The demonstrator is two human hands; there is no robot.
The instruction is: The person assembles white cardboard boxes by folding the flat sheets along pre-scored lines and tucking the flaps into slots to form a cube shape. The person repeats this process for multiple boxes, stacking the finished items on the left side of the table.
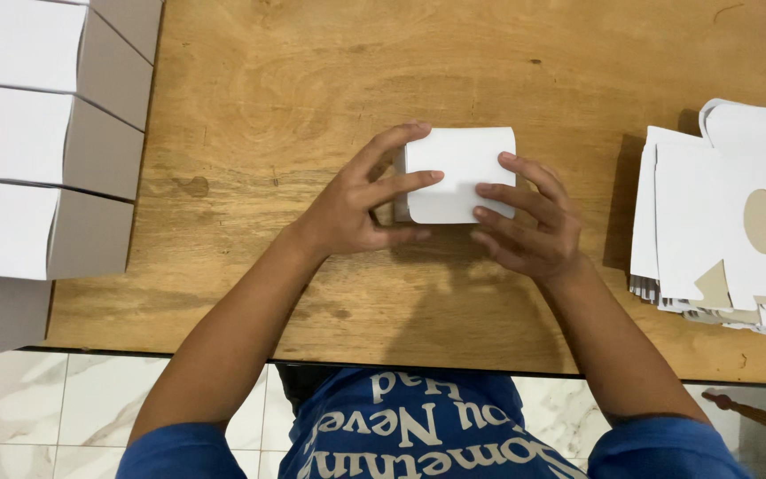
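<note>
- I see a small white box [463, 173] mid-table: plain card, matte, flat top, rounded corner at lower left, a greyish side wall showing on its left edge.
- It sits on the table [312, 80], roughly centred, well apart from the stacks on either side.
- My left hand [356, 208] is on the box's left side: fingers [401, 137] curl over the top-left corner, two more lie across the top face and the near edge. Grasping the box.
- My right hand [529, 222] is on the right side: fingertips press the top face near the right edge and the near-right corner. Also grasping the box.
- So the box is clamped between both hands, fingers on top and sides; palms sit toward me, off the box.
- Table is varnished wood, orange-brown, visible grain, a few dark knots and stains.
- Left edge: a row of finished boxes [42, 133], white tops, grey sides, set touching one another.
- Right: a stack of flat blanks [711, 222], white die-cut card with an oval cut-out and tabs, brown backing showing through; layered edges fan out at the bottom.
- Below the table: pale marbled floor tiles [90, 399].
</note>
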